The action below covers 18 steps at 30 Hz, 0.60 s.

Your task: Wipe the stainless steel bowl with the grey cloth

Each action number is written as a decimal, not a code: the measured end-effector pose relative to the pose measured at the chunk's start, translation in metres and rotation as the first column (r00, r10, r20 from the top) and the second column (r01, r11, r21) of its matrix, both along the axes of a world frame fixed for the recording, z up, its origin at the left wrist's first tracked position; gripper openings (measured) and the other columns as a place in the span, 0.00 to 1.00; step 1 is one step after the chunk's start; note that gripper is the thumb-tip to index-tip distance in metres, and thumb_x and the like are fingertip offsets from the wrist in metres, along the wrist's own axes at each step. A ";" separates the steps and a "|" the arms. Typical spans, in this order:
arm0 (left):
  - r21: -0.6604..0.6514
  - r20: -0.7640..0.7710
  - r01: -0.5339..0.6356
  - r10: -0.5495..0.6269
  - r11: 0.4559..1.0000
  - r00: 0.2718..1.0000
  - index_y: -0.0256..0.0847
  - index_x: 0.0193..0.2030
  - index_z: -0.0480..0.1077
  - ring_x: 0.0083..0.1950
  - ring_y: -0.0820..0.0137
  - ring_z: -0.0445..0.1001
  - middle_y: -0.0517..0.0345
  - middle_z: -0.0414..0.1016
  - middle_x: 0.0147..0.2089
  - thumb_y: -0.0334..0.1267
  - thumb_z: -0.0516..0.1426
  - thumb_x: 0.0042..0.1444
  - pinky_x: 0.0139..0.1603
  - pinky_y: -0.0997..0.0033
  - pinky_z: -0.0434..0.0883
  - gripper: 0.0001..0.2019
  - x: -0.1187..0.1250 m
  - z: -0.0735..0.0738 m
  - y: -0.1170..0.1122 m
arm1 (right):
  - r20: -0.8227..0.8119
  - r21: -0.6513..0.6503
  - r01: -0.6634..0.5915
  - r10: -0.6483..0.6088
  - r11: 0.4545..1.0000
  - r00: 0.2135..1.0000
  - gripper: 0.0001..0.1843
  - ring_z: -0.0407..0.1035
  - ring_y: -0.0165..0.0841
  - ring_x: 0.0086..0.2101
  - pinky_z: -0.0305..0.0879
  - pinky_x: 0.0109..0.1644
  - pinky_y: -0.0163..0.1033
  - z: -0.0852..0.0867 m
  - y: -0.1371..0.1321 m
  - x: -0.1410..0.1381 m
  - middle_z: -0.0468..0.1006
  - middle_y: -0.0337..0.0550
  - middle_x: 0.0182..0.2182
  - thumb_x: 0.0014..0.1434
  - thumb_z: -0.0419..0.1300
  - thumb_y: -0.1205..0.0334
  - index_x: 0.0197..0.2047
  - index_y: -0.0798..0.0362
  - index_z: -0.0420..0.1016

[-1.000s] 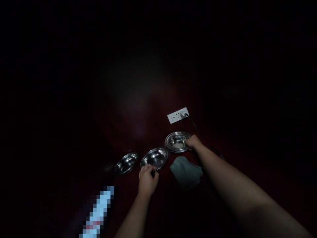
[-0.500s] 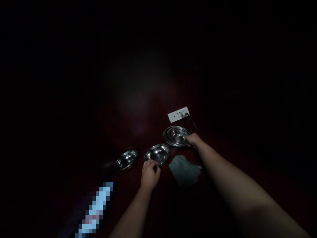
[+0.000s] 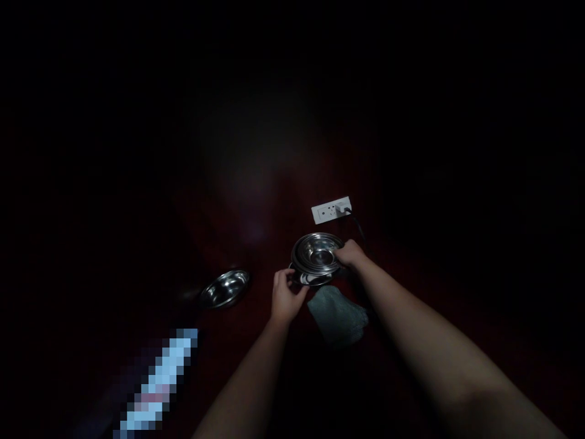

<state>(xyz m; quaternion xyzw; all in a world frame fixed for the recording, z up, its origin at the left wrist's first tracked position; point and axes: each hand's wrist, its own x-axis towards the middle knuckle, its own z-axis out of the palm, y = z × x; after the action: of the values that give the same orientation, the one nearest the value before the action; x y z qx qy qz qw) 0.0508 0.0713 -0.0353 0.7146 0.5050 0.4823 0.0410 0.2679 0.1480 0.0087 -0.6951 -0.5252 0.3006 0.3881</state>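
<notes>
Nested steel bowls (image 3: 314,245) right over a lower bowl (image 3: 316,280), the right hand (image 3: 351,253) pinching their rim, the left hand (image 3: 287,296) curled tight on the lower one's edge! Green cloth (image 3: 338,318) just nearer, socket plate (image 3: 322,214) beyond; the pixelated strip's (image 3: 159,377) markings are unreadable.

Against 1.0 s and 0.5 s earlier: left hand (image 3: 286,300) has travelled right with the lower bowl (image 3: 315,280), widening the gap to the leftmost bowl (image 3: 226,288). Bowl stack (image 3: 320,253), in right hand (image 3: 351,253), has shifted left. Formerly side by side, the 2 now overlap: stack above, lower bowl beneath and mostly hidden. The 2 hands are closer together. Left grip moved from near rim toward left side.
</notes>
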 end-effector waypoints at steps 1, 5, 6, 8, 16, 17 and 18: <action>-0.007 0.030 -0.041 0.042 0.999 0.999 0.38 0.53 0.61 0.56 0.62 0.65 0.46 0.63 0.55 0.41 0.62 0.44 0.56 0.60 0.65 0.29 -0.001 -0.002 0.003 | 0.036 0.007 0.008 -0.008 1.000 0.999 0.21 0.73 0.35 0.25 0.62 0.22 0.32 0.001 -0.001 0.000 0.79 0.54 0.29 0.47 0.64 0.63 0.45 0.65 0.71; -0.159 0.036 -0.006 0.012 0.987 0.999 0.35 0.62 0.53 0.65 0.57 0.56 0.41 0.57 0.64 0.47 0.64 0.41 0.64 0.58 0.56 0.43 -0.001 -0.005 0.013 | 0.170 0.028 0.009 -0.014 1.000 0.985 0.23 0.75 0.40 0.35 0.64 0.29 0.33 0.007 -0.005 -0.003 0.78 0.60 0.37 0.45 0.65 0.63 0.45 0.64 0.71; -0.192 0.036 0.036 -0.029 0.981 0.999 0.36 0.63 0.53 0.65 0.57 0.57 0.42 0.58 0.64 0.47 0.65 0.40 0.64 0.58 0.57 0.44 0.000 -0.006 0.014 | 0.195 0.027 0.005 -0.010 1.000 0.981 0.22 0.75 0.40 0.36 0.64 0.30 0.33 0.008 -0.007 -0.004 0.78 0.60 0.37 0.45 0.65 0.63 0.44 0.64 0.72; -0.226 0.050 0.082 -0.072 0.971 0.996 0.38 0.64 0.52 0.64 0.57 0.59 0.43 0.60 0.63 0.48 0.65 0.40 0.63 0.59 0.58 0.46 0.001 -0.005 0.016 | 0.240 0.025 0.001 -0.007 1.000 0.971 0.22 0.74 0.41 0.38 0.64 0.32 0.33 0.010 -0.010 -0.007 0.78 0.60 0.38 0.45 0.65 0.63 0.44 0.64 0.71; -0.367 0.071 0.018 0.009 0.930 0.997 0.34 0.66 0.48 0.62 0.54 0.62 0.39 0.62 0.62 0.51 0.66 0.35 0.59 0.61 0.61 0.53 0.004 -0.005 0.016 | 0.347 0.016 -0.014 0.007 1.000 0.938 0.21 0.72 0.44 0.45 0.64 0.40 0.35 0.013 -0.013 -0.013 0.76 0.62 0.44 0.46 0.64 0.64 0.45 0.63 0.73; -0.367 0.073 0.022 0.005 0.930 0.997 0.34 0.66 0.48 0.62 0.55 0.63 0.39 0.63 0.62 0.51 0.66 0.35 0.59 0.61 0.61 0.53 0.003 -0.005 0.016 | 0.346 0.015 -0.012 0.006 1.000 0.938 0.21 0.71 0.44 0.46 0.64 0.41 0.35 0.012 -0.013 -0.013 0.76 0.62 0.44 0.46 0.64 0.64 0.44 0.63 0.73; -0.367 0.080 0.030 0.000 0.930 0.997 0.34 0.66 0.48 0.62 0.55 0.63 0.39 0.64 0.61 0.51 0.66 0.35 0.59 0.62 0.61 0.53 0.003 -0.006 0.016 | 0.345 0.013 -0.011 0.006 1.000 0.938 0.20 0.71 0.45 0.46 0.64 0.42 0.35 0.011 -0.013 -0.013 0.76 0.62 0.44 0.46 0.64 0.64 0.44 0.63 0.74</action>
<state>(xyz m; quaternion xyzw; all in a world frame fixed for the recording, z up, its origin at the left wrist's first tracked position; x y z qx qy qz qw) 0.0542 0.0878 -0.0412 0.6788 0.5789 0.4066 0.1973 0.2547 0.1345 0.0202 -0.7321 -0.5901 0.1718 0.2937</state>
